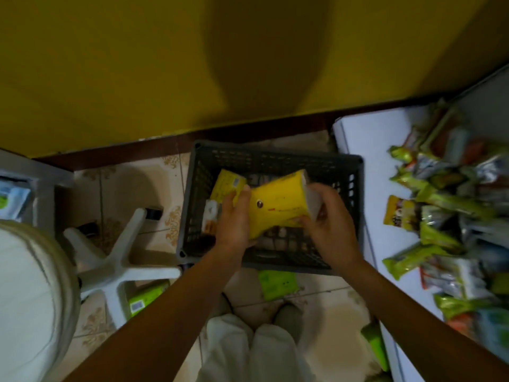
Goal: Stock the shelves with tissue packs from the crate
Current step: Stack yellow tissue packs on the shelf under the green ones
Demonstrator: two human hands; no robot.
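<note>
Floor, near side: green pack (pixel 278 283) lies on tile just beside the crate's near edge. Above the grey crate (pixel 275 158), left hand (pixel 234 219) and right hand (pixel 327 224) each wrap an end of a yellow tissue pack (pixel 278 208), which is tilted. Second yellow pack (pixel 227 186) stands in the crate's far-left corner. White shelf (pixel 366 139) at right carries loose packets.

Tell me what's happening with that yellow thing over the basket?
A person holds a yellow tissue pack between the left hand and right hand, over the dark crate on the floor. A second yellow pack lies inside it. A green pack lies on the tiles. The white shelf on the right carries snack packets.
</note>
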